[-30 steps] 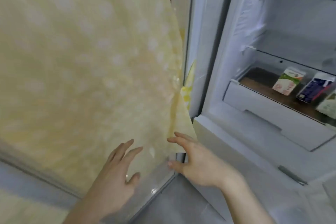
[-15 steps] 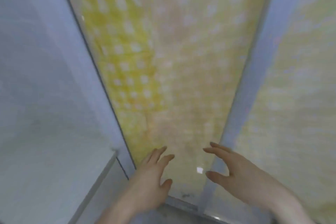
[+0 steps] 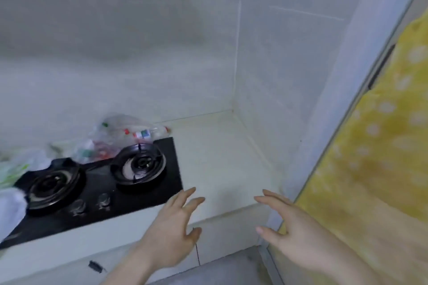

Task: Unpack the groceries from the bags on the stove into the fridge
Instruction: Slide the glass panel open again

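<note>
Head view: the left hand (image 3: 172,227) and right hand (image 3: 294,233) hover empty in front of the counter (image 3: 220,157), fingers spread and relaxed, well apart from each other. Beyond the left hand lies the black stove (image 3: 97,192) with two burners. A clear bag of groceries (image 3: 120,136) rests at its back edge, another bag (image 3: 16,169) at far left. A yellow dotted cloth (image 3: 382,157) hangs on the right

Pale countertop (image 3: 220,164) with black stove (image 3: 97,194) and clear grocery bags (image 3: 120,136).
</note>
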Action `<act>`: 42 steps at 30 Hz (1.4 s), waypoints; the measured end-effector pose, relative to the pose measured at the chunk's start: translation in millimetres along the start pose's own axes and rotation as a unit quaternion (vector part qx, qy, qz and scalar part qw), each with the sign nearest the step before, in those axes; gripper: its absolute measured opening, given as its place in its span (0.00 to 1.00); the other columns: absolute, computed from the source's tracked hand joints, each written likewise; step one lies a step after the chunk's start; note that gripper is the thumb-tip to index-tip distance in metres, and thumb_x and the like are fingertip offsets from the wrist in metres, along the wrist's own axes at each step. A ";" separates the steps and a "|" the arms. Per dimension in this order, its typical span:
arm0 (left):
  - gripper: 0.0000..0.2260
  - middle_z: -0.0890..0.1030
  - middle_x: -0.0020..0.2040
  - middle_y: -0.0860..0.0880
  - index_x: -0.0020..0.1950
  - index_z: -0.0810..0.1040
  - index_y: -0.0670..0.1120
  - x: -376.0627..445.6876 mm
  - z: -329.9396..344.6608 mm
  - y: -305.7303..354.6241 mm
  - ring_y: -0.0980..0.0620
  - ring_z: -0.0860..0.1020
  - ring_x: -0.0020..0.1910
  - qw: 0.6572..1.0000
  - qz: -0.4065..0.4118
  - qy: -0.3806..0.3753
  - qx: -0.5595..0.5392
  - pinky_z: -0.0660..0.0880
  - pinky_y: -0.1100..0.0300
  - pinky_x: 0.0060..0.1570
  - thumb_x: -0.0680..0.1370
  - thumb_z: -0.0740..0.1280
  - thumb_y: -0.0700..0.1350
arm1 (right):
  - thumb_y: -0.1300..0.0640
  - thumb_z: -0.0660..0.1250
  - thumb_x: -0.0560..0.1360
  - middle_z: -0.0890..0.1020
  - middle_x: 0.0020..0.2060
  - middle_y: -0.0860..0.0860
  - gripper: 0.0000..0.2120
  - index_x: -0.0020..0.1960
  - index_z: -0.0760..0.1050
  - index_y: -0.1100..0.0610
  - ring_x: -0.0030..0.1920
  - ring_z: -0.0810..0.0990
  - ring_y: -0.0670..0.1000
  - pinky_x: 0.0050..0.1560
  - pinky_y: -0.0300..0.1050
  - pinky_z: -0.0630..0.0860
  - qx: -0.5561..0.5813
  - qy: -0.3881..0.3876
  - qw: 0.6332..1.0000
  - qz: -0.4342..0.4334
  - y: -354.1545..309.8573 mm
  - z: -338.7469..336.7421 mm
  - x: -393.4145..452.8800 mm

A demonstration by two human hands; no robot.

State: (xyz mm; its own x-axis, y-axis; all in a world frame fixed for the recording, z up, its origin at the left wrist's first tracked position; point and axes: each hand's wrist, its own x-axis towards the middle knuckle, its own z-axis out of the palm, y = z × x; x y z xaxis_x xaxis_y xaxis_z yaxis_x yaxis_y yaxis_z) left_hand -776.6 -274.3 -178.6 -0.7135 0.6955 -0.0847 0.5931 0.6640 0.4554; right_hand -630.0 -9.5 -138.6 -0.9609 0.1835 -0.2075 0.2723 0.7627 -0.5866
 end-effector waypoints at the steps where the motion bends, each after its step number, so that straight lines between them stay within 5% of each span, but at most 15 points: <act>1: 0.30 0.52 0.83 0.59 0.80 0.60 0.59 -9.5 -2.7 -7.2 0.54 0.50 0.82 0.999 -0.035 0.012 -0.003 0.51 0.61 0.79 0.80 0.66 0.54 | 0.40 0.68 0.79 0.55 0.74 0.27 0.27 0.75 0.62 0.33 0.77 0.59 0.34 0.73 0.31 0.55 -0.004 -0.016 1.000 -0.026 -3.0 1.2 11.7; 5: 0.29 0.52 0.82 0.61 0.79 0.61 0.61 -45.9 -14.5 -28.7 0.55 0.54 0.81 0.988 -0.143 0.065 0.006 0.60 0.57 0.77 0.79 0.66 0.55 | 0.40 0.67 0.79 0.54 0.73 0.25 0.24 0.69 0.60 0.28 0.76 0.60 0.33 0.72 0.29 0.55 -0.013 -0.077 0.991 -0.105 -17.9 8.2 46.7; 13: 0.29 0.51 0.81 0.63 0.79 0.61 0.62 -117.0 -29.5 -46.1 0.57 0.54 0.79 0.956 -0.246 0.158 -0.015 0.59 0.63 0.76 0.80 0.67 0.55 | 0.42 0.66 0.81 0.55 0.73 0.28 0.27 0.77 0.62 0.37 0.69 0.58 0.28 0.61 0.16 0.47 -0.050 -0.158 0.963 -0.211 -81.0 33.1 94.0; 20: 0.29 0.51 0.80 0.64 0.79 0.60 0.63 -189.8 -59.7 -88.0 0.57 0.56 0.80 0.920 -0.329 0.213 0.006 0.60 0.60 0.75 0.80 0.67 0.56 | 0.42 0.67 0.80 0.57 0.74 0.30 0.28 0.77 0.63 0.38 0.74 0.60 0.32 0.70 0.28 0.53 -0.040 -0.182 0.938 -0.292 -165.7 80.2 116.2; 32: 0.28 0.50 0.81 0.63 0.78 0.60 0.63 -202.8 -82.9 -169.4 0.59 0.55 0.80 0.919 -0.334 0.208 -0.011 0.60 0.62 0.75 0.80 0.66 0.56 | 0.41 0.68 0.79 0.56 0.76 0.28 0.27 0.76 0.63 0.34 0.74 0.62 0.34 0.75 0.34 0.61 -0.027 -0.194 0.941 -0.275 -209.3 139.8 162.6; 42: 0.29 0.51 0.81 0.64 0.78 0.60 0.64 -124.5 -101.1 -235.0 0.59 0.55 0.79 0.918 -0.338 0.204 -0.034 0.59 0.64 0.75 0.79 0.67 0.56 | 0.43 0.71 0.78 0.59 0.77 0.33 0.33 0.79 0.62 0.38 0.77 0.62 0.39 0.78 0.45 0.65 -0.010 -0.199 0.952 -0.233 -229.6 161.6 318.2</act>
State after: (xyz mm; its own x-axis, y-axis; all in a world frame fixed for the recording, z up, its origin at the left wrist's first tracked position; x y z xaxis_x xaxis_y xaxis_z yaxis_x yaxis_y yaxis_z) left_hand -864.9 -544.7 -185.4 -0.9986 -0.0389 -0.0364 -0.0516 0.8776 0.4767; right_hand -990.1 -226.4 -196.4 -0.8809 -0.4235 -0.2111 -0.1834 0.7168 -0.6727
